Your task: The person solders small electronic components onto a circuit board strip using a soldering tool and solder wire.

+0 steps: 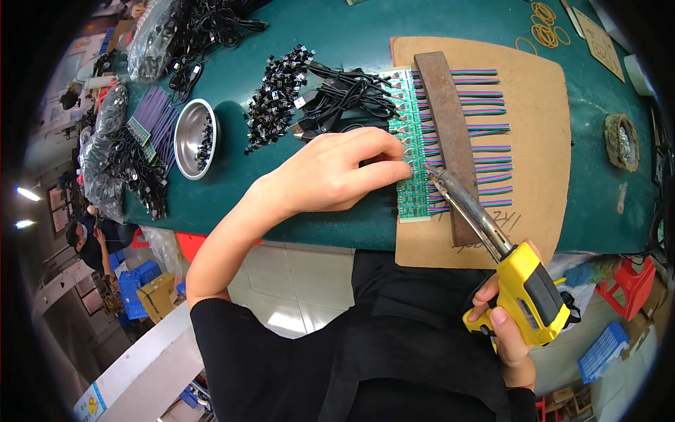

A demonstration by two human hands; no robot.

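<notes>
My left hand [337, 171] reaches over the left edge of a strip of green circuit boards [413, 199], its thumb and forefinger pinched close together there. What sits between those fingertips is hidden. My right hand [508, 330] grips a yellow and black soldering gun [532, 292] by its handle. The gun's metal tip points up and left, meeting the boards' right side near the left fingertips. Multicoloured ribbon wires [492, 149] stick out to the right of the strip. A rusty metal bar [450, 119] lies across them. Black USB cables [351, 98] run up to the strip's upper left edge.
Brown cardboard [541, 141] lies beneath the boards on a green table [323, 28]. To the left are a pile of small black connectors [274, 98], a metal bowl [184, 141] and bagged cables [105, 155]. Rubber bands [545, 32] and a round holder [621, 142] are at the right.
</notes>
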